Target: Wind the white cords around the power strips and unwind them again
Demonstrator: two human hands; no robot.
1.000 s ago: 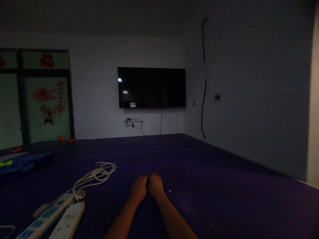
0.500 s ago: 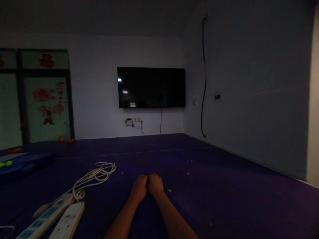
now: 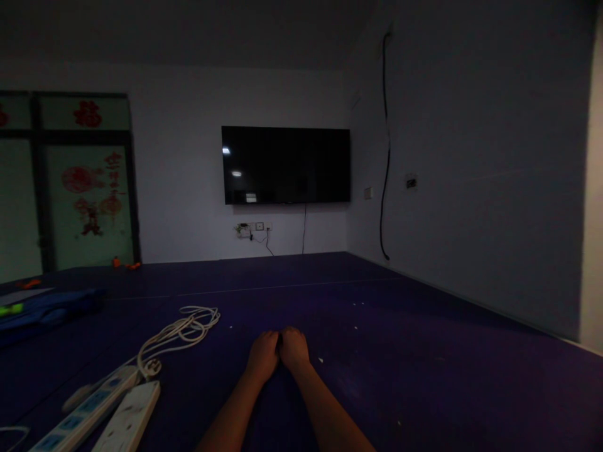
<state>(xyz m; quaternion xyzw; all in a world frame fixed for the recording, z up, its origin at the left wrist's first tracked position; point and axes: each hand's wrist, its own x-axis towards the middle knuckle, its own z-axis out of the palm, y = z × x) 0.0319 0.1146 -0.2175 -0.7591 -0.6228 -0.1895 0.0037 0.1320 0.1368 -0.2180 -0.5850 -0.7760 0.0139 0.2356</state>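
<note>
My left hand and my right hand rest side by side on a dark purple-blue surface, straight ahead of me. Both are curled into fists, with their thumb sides against each other. No object shows in or sticking out of either fist; the undersides of the fingers are hidden. A small white scrap lies just right of my right wrist. To the left of my hands is a loosely coiled white cable with a round plug.
Two power strips, one with blue sockets and one plain white, lie at the lower left. Blue cloth sits farther left, with orange pieces near the far edge. A television hangs on the wall; a black cable dangles at right.
</note>
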